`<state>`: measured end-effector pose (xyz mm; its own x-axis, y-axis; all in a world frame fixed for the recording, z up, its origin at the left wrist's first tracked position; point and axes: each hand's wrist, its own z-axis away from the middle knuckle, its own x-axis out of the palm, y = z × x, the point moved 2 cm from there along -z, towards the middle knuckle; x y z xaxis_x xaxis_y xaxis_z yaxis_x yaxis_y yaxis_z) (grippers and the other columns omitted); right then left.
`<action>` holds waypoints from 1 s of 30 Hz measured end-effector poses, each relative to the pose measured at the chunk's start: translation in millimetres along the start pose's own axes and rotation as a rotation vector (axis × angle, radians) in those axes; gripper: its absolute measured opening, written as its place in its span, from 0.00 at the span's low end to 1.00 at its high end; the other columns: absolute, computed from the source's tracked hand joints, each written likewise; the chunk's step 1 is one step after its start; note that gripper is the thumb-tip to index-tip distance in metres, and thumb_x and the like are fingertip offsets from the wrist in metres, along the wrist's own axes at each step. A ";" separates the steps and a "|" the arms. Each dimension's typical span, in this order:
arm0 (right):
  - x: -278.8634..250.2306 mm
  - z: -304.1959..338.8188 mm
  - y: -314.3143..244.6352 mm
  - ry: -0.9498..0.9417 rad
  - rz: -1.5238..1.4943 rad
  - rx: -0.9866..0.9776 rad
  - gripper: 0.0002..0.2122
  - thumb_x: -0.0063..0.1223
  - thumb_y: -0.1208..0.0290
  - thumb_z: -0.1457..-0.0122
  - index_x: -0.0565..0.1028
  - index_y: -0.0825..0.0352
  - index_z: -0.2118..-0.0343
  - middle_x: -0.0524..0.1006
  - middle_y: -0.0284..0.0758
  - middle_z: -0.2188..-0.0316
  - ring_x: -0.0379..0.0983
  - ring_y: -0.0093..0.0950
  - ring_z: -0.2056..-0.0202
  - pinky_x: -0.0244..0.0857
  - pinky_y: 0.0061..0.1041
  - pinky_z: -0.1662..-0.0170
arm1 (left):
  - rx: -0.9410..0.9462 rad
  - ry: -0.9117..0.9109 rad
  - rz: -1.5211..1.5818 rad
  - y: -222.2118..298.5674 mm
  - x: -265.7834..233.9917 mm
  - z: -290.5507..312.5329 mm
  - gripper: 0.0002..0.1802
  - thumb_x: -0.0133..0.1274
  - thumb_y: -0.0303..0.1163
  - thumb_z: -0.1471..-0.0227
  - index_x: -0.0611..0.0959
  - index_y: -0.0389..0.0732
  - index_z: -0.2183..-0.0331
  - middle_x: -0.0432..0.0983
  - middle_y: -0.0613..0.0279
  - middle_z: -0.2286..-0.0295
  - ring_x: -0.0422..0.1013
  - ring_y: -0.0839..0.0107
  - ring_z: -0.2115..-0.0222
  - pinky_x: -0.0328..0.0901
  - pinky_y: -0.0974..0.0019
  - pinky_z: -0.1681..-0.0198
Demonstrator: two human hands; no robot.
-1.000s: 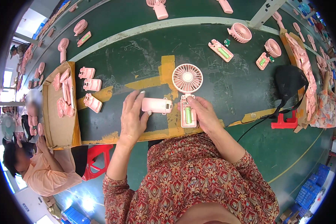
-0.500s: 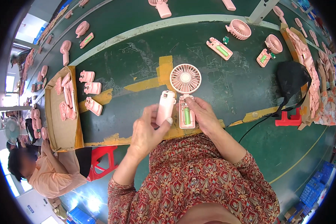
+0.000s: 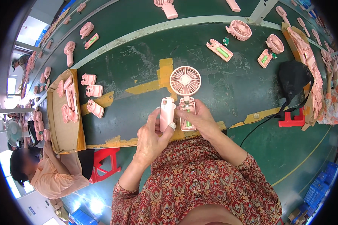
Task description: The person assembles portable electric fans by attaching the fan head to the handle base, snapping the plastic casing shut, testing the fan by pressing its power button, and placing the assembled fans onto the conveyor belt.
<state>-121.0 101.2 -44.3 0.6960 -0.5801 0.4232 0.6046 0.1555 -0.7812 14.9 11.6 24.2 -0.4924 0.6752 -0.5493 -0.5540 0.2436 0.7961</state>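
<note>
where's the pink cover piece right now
In the head view, the pink cover piece is upright in the left hand, just left of the open fan handle under the right hand.

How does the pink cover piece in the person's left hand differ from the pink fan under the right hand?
The cover piece is a plain closed shell; the fan has a round grille head and an open handle showing a green cell. The cover piece is lifted in the left hand; the fan lies flat under the right hand. Both are pink plastic.
</note>
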 end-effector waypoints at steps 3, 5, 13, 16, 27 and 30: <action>-1.0 -0.5 3.3 0.000 -0.095 -0.039 0.18 0.55 0.71 0.45 0.64 0.71 0.54 0.73 0.34 0.63 0.71 0.19 0.63 0.69 0.21 0.62 | 0.000 -0.012 -0.009 0.1 1.5 -0.5 0.31 0.56 0.31 0.56 0.66 0.30 0.50 0.77 0.48 0.72 0.76 0.63 0.72 0.71 0.64 0.68; 0.4 1.1 1.0 0.007 -0.095 -0.042 0.17 0.52 0.73 0.43 0.64 0.71 0.54 0.73 0.34 0.63 0.71 0.19 0.63 0.69 0.21 0.62 | 0.002 -0.013 -0.008 -0.4 4.0 -0.8 0.31 0.56 0.31 0.56 0.66 0.30 0.50 0.77 0.48 0.72 0.76 0.62 0.72 0.71 0.64 0.68; -6.0 0.4 2.6 0.000 -0.137 0.009 0.15 0.45 0.75 0.41 0.65 0.72 0.51 0.73 0.34 0.60 0.71 0.20 0.61 0.68 0.20 0.58 | 0.123 -0.030 -0.097 -0.5 23.1 -2.9 0.34 0.55 0.34 0.57 0.65 0.31 0.49 0.76 0.41 0.71 0.76 0.52 0.73 0.70 0.58 0.69; -4.0 1.6 -0.3 -0.012 -0.132 -0.008 0.15 0.44 0.75 0.41 0.65 0.72 0.51 0.73 0.35 0.58 0.71 0.20 0.60 0.67 0.20 0.57 | 0.201 0.000 -0.151 -2.5 30.5 -4.7 0.35 0.56 0.35 0.57 0.64 0.31 0.48 0.75 0.38 0.70 0.75 0.50 0.73 0.70 0.56 0.70; -6.2 4.3 0.8 -0.125 -0.156 -0.021 0.17 0.37 0.69 0.36 0.60 0.67 0.45 0.69 0.34 0.53 0.68 0.23 0.54 0.65 0.23 0.53 | 0.224 0.024 -0.236 6.2 36.8 -4.5 0.33 0.56 0.35 0.58 0.69 0.30 0.51 0.75 0.38 0.71 0.75 0.50 0.76 0.70 0.56 0.73; -6.4 4.0 -0.2 -0.137 -0.251 0.010 0.18 0.37 0.69 0.36 0.59 0.67 0.44 0.68 0.34 0.52 0.67 0.23 0.53 0.65 0.23 0.52 | 0.214 0.012 -0.228 5.5 37.4 -4.8 0.33 0.56 0.35 0.58 0.70 0.30 0.51 0.75 0.38 0.71 0.75 0.50 0.76 0.70 0.56 0.74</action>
<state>-124.0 108.2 -45.0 0.5696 -0.4878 0.6615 0.7679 0.0290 -0.6399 -9.8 34.9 6.8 -0.3807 0.5783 -0.7215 -0.4976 0.5296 0.6870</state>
